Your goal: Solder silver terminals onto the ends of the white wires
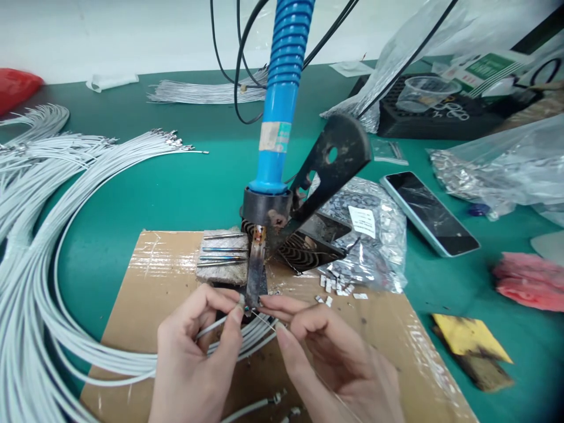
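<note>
My left hand (pixel 198 352) pinches the end of a thin white cable (pixel 211 326) between thumb and fingers. Its tip sits right under the tip of a blue-handled soldering iron (pixel 279 117) held in a black stand (pixel 326 170). My right hand (pixel 330 358) is closed in a pinch on a fine wire (pixel 264 320) that meets the cable end at the iron's tip (pixel 255 276). Both hands rest over a taped cardboard sheet (pixel 145 276).
Large bundles of white cables (pixel 39 247) curve across the left of the green table. A bag of small metal parts (pixel 370 235), loose parts (pixel 335 286), a phone (pixel 429 212), plastic bags (pixel 497 164), pink cloth (pixel 529 282) and a yellow sponge (pixel 473 346) lie to the right.
</note>
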A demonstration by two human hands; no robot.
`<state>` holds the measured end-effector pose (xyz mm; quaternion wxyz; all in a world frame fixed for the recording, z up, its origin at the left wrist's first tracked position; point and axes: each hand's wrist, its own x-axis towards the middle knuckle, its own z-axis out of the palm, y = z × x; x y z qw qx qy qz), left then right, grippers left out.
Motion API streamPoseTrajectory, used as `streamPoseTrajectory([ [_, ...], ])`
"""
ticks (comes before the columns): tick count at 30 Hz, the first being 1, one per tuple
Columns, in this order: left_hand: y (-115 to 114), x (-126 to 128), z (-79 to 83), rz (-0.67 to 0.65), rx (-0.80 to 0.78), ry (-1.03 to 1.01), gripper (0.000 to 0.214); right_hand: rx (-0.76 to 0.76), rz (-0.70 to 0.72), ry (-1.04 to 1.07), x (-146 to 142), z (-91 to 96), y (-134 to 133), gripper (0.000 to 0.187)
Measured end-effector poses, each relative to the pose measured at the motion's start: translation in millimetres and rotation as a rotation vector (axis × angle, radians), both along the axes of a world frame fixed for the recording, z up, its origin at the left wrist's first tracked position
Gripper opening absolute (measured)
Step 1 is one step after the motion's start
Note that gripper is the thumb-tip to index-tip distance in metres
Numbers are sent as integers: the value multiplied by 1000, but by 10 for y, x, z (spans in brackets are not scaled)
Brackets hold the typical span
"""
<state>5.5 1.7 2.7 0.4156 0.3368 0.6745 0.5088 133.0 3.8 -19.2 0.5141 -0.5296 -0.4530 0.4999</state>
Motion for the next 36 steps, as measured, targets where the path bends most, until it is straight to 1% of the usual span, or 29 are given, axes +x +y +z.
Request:
streamPoseTrajectory([
  [5,2,-4,8,7,6,-4,12,26,0,-62,21,2,14,22],
  [14,2,6,30,47,31,-21,12,31,2,-71,33,2,6,22],
  [16,-4,-7,22,43,30,-9,12,36,25,-67,58,0,13,22],
  [18,-9,-33,5,6,25,12,11,60,61,-81,83,0,22,21],
  [22,-16,-94,-31,-89,39,11,12,67,63,-83,92,-1,29,21],
  [25,-19,-129,-51,-84,53,10,13,58,56,-60,74,-6,24,21],
  [27,-23,-146,-62,-110,54,24,14,52,31,-43,70,-10,22,21],
  [30,-30,-148,-64,-141,59,41,14,66,75,-53,72,-7,22,20],
  [31,-31,-138,-60,-127,58,43,13,68,76,-64,69,-4,20,20],
  [34,-30,-88,-39,-51,45,39,13,51,6,-84,37,6,3,22],
  [36,-25,-59,-29,-18,29,31,13,38,-10,-87,9,9,-13,22],
])
